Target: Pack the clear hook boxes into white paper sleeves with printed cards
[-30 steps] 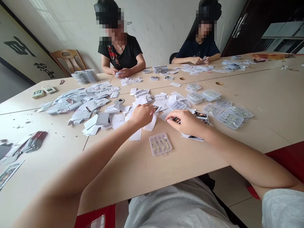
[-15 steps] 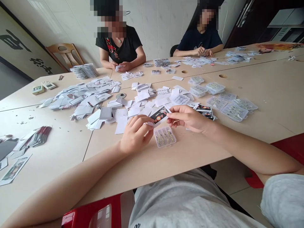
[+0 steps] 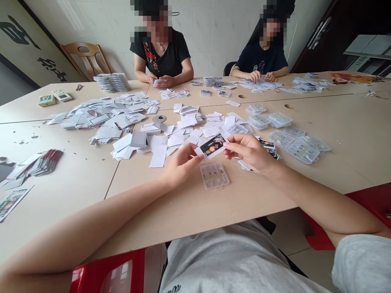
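Note:
A small black printed card (image 3: 212, 147) with a white border and an orange burst is held up between my two hands. My left hand (image 3: 183, 165) pinches its left end between thumb and fingers. At the card's right end, my right hand (image 3: 249, 151) grips the edge with thumb and forefinger. Just below the card, a clear plastic compartment box (image 3: 214, 176) lies on the table, with small metallic pieces in its slots. More black printed cards (image 3: 269, 147) lie in a pile behind my right hand, partly hidden by it.
Loose white paper cards (image 3: 122, 114) cover the table's middle and left. Filled clear boxes (image 3: 302, 148) lie at the right. Stacked packs (image 3: 111, 82) and two calculators (image 3: 61, 95) stand at the back left. Two people (image 3: 161, 57) sit opposite, handling small items.
The card has tilted to show more of its printed face. My left fingers have shifted, with the thumb now on the card's front. The camera view has moved slightly.

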Demonstrator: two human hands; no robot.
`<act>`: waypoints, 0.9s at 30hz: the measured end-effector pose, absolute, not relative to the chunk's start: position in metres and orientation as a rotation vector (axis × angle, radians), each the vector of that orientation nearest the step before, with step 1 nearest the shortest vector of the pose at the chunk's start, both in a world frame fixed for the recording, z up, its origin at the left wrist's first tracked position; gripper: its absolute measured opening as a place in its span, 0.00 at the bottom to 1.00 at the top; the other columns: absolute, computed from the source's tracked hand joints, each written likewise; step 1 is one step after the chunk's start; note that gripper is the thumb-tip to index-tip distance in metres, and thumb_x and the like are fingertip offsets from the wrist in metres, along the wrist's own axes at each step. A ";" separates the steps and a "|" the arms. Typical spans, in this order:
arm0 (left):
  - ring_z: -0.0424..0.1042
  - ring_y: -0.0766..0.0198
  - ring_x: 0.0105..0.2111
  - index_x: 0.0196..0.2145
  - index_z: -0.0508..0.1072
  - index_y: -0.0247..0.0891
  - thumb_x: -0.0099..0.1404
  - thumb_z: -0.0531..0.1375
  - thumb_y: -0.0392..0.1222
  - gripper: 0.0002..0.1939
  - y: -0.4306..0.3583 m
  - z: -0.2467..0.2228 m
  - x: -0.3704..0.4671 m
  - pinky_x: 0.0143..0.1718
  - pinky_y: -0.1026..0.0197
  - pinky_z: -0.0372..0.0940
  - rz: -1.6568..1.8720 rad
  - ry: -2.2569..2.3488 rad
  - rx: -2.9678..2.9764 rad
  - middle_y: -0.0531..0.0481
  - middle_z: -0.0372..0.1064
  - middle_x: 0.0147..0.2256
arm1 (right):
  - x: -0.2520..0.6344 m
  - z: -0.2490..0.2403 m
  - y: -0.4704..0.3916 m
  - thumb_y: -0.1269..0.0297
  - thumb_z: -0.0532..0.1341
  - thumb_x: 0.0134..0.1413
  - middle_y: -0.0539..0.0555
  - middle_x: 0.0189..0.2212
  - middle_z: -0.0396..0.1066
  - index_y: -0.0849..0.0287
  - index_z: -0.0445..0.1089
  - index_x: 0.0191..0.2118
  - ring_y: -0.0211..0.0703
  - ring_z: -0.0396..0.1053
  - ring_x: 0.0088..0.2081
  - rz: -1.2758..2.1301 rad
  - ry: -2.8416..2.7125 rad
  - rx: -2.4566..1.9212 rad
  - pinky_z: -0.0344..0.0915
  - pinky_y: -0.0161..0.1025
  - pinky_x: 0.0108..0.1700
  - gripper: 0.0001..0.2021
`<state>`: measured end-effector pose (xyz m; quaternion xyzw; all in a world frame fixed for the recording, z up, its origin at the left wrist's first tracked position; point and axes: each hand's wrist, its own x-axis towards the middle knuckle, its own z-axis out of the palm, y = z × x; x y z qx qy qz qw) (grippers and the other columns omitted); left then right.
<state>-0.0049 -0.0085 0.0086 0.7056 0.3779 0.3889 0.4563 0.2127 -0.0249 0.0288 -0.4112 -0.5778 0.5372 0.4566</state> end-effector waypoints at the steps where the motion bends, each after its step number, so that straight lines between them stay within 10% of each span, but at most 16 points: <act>1: 0.63 0.68 0.27 0.30 0.66 0.37 0.60 0.58 0.48 0.11 -0.010 0.010 -0.003 0.29 0.63 0.58 0.919 0.890 1.686 0.53 0.64 0.26 | 0.213 0.028 -0.025 0.60 0.62 0.52 0.47 0.22 0.65 0.61 0.65 0.27 0.31 0.62 0.23 1.275 -1.441 -1.026 0.60 0.32 0.28 0.10; 6: 0.65 0.68 0.27 0.28 0.68 0.36 0.60 0.60 0.45 0.10 -0.017 0.014 0.001 0.33 0.63 0.60 0.890 0.887 1.524 0.54 0.68 0.25 | 0.210 0.024 -0.033 0.64 0.63 0.51 0.43 0.20 0.53 0.55 0.61 0.33 0.33 0.54 0.21 0.483 -1.542 -1.110 0.55 0.34 0.24 0.08; 12: 0.66 0.67 0.27 0.25 0.67 0.35 0.59 0.60 0.51 0.15 -0.015 0.007 0.000 0.31 0.62 0.61 0.878 0.970 1.645 0.53 0.67 0.25 | 0.206 0.030 -0.058 0.73 0.61 0.51 0.49 0.26 0.70 0.48 0.68 0.32 0.36 0.66 0.26 -0.352 -2.014 -0.681 0.64 0.36 0.29 0.09; 21: 0.66 0.65 0.28 0.30 0.69 0.35 0.62 0.58 0.51 0.15 -0.018 0.007 -0.001 0.30 0.62 0.61 0.891 0.894 1.800 0.50 0.68 0.27 | 0.199 0.025 -0.050 0.69 0.58 0.57 0.57 0.40 0.74 0.55 0.70 0.42 0.44 0.72 0.43 -0.157 -2.093 -0.881 0.68 0.43 0.48 0.08; 27: 0.62 0.68 0.27 0.35 0.69 0.36 0.65 0.56 0.47 0.10 -0.028 0.012 -0.001 0.28 0.64 0.59 0.872 0.777 1.967 0.51 0.65 0.27 | 0.193 0.023 -0.053 0.63 0.57 0.58 0.54 0.37 0.76 0.56 0.71 0.39 0.41 0.73 0.38 0.233 -2.012 -0.957 0.70 0.39 0.43 0.06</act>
